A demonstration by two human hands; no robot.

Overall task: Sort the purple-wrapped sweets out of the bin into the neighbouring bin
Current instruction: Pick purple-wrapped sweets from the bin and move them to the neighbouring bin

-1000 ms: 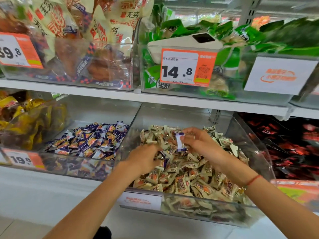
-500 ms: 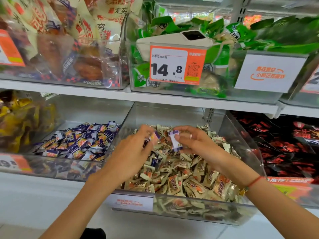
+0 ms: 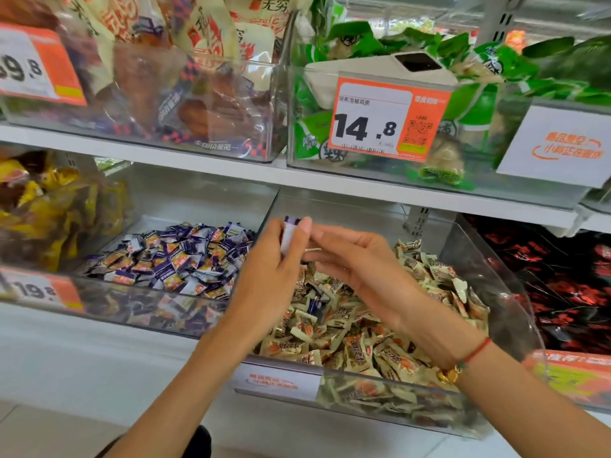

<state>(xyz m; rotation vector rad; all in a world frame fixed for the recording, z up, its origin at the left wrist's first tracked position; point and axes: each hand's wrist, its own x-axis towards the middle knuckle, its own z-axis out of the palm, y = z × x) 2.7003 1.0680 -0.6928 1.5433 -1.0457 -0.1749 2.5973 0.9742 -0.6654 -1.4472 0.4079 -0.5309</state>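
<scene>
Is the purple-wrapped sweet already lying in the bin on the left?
No, the left hand holds the purple-wrapped sweet in the air.

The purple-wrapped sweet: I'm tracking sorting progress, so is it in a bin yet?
Out. The left hand pinches the purple-wrapped sweet in the air above the bins' shared wall.

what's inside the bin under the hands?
The bin holds a heap of cream sweets, with one purple sweet among them. The left hand pinches another purple one. Both hands hide part of the heap; lower layers are covered.
</scene>
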